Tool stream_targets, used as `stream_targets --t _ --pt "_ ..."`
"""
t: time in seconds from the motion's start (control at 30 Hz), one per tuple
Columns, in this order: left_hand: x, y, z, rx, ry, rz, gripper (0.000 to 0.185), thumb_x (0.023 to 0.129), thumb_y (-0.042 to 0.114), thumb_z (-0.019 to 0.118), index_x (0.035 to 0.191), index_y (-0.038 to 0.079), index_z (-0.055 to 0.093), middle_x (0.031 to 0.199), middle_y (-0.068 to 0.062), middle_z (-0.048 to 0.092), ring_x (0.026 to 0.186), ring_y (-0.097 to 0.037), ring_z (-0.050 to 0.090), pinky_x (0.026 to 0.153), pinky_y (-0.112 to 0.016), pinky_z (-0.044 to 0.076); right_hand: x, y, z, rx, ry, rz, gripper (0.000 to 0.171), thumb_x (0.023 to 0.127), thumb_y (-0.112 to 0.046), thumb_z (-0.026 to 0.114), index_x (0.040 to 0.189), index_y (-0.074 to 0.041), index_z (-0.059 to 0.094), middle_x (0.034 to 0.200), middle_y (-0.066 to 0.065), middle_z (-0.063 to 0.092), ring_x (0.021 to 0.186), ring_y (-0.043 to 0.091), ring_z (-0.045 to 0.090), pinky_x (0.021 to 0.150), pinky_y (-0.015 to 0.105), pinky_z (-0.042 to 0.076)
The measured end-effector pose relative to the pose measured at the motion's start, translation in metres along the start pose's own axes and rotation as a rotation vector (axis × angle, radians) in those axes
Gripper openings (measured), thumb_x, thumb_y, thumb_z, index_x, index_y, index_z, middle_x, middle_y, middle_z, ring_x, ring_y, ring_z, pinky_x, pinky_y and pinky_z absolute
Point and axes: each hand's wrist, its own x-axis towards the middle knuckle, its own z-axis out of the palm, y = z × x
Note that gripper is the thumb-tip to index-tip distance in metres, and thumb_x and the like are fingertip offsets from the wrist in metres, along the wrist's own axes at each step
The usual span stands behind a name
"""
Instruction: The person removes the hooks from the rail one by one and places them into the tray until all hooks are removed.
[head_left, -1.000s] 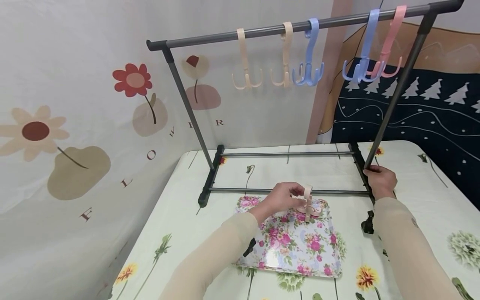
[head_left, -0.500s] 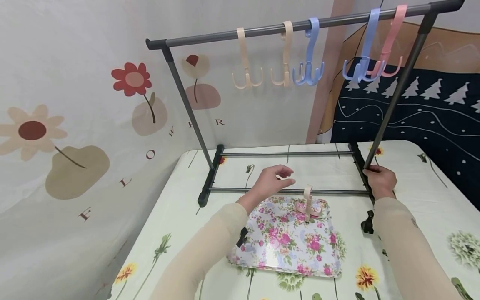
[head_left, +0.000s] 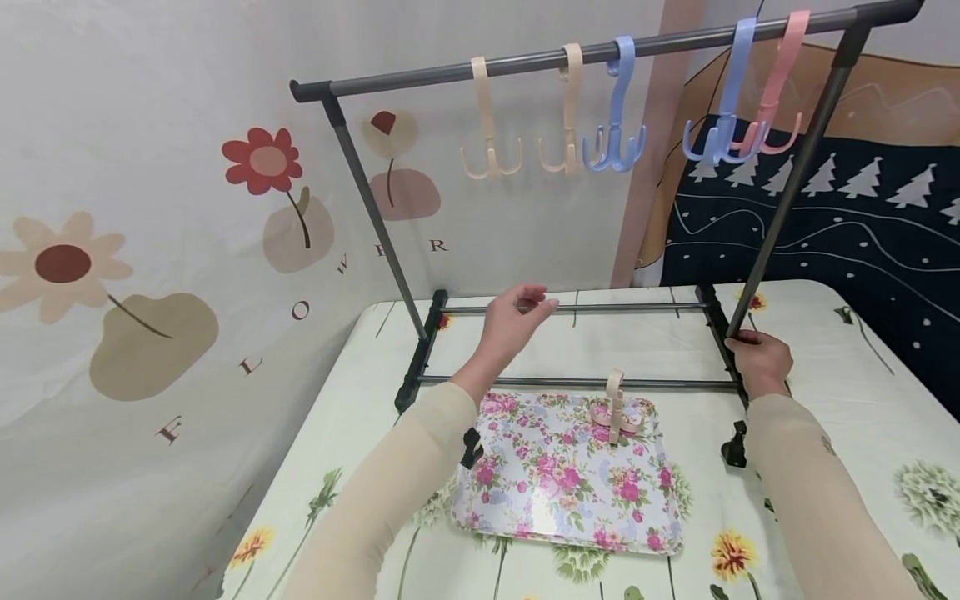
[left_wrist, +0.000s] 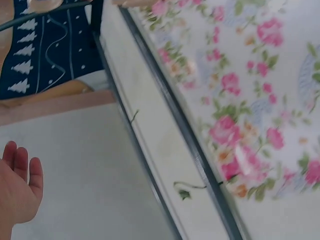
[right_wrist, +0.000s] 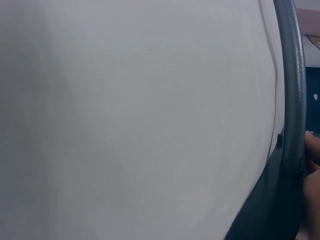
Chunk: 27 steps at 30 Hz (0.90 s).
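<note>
A beige hook (head_left: 617, 408) lies on the far edge of a floral tray (head_left: 570, 500) on the table. My left hand (head_left: 513, 321) hovers empty above the rack's base bars, fingers loosely spread; in the left wrist view this hand (left_wrist: 19, 185) shows relaxed fingers. My right hand (head_left: 759, 360) grips the foot of the rack's right upright (head_left: 787, 200), seen close as a dark pole (right_wrist: 292, 100). Several hooks hang from the top bar (head_left: 600, 52): beige hooks (head_left: 489, 125), blue hooks (head_left: 617, 117) and a pink hook (head_left: 776, 92).
The rack's base bars (head_left: 577, 383) cross the table just beyond the tray. A flower-print cloth (head_left: 862, 417) covers the table. A flowered wall hanging (head_left: 187, 208) stands at the left, a dark tree-patterned cloth (head_left: 825, 225) at the back right.
My left hand has let go of the beige hook on the tray and risen up and back, away from it. The right hand has stayed on the rack's upright.
</note>
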Motion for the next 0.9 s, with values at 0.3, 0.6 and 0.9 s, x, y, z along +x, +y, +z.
stream_targets --t 0.3,0.6,0.9 --pt "0.011 0.008 -0.026 -0.052 0.105 0.006 0.044 0.094 0.042 0.068 0.128 0.015 0.061 0.112 0.001 0.064 0.105 -0.014 0.059 0.090 -0.035 0.050 -0.002 -0.001 0.000 -0.003 0.001 -0.004 0.040 0.095 -0.019 0.062 0.130 0.001 0.062 0.083 -0.012 0.058 0.078 0.006 0.049 0.065 0.023 0.039" --pt "0.019 0.018 -0.036 -0.072 0.234 0.008 0.045 0.094 0.037 0.069 0.130 0.012 0.060 0.116 -0.002 0.063 0.106 -0.016 0.058 0.087 -0.033 0.050 -0.001 -0.001 0.000 0.001 0.001 -0.008 0.040 0.095 -0.018 0.062 0.129 0.001 0.063 0.078 -0.016 0.054 0.077 0.006 0.049 0.066 0.023 0.040" --pt "0.030 0.035 -0.041 -0.095 0.429 0.013 0.058 0.092 0.041 0.070 0.139 0.013 0.051 0.125 -0.001 0.057 0.114 -0.016 0.051 0.090 -0.031 0.047 -0.001 -0.001 0.000 0.001 0.000 0.009 0.040 0.095 -0.020 0.062 0.130 0.001 0.062 0.084 -0.012 0.058 0.076 0.005 0.048 0.065 0.023 0.040"
